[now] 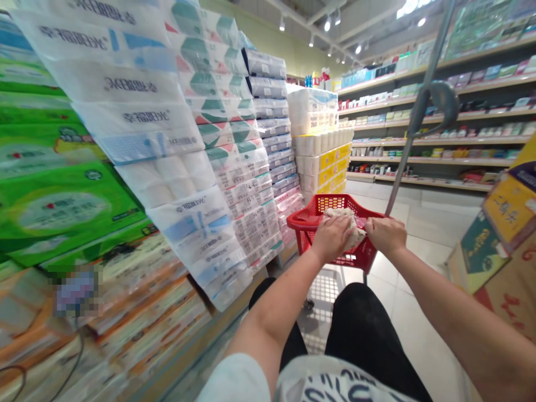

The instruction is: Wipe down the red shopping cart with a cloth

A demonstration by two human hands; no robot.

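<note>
A red plastic shopping basket (330,237) sits on a wheeled cart, seen straight ahead of me. Bunched over its near rim is a crumpled beige cloth (341,225). My left hand (332,238) presses down on the cloth, its fingers closed over it. My right hand (386,234) curls over the basket's rim, touching the edge of the cloth. Whatever lies under the cloth is hidden.
Tall stacks of plastic-wrapped toilet paper packs (201,139) rise close on the left. Cardboard cartons (498,240) stand at the right. A grey metal pole (419,111) rises past the basket. Goods shelves (431,139) line the far right, above a tiled floor (419,268).
</note>
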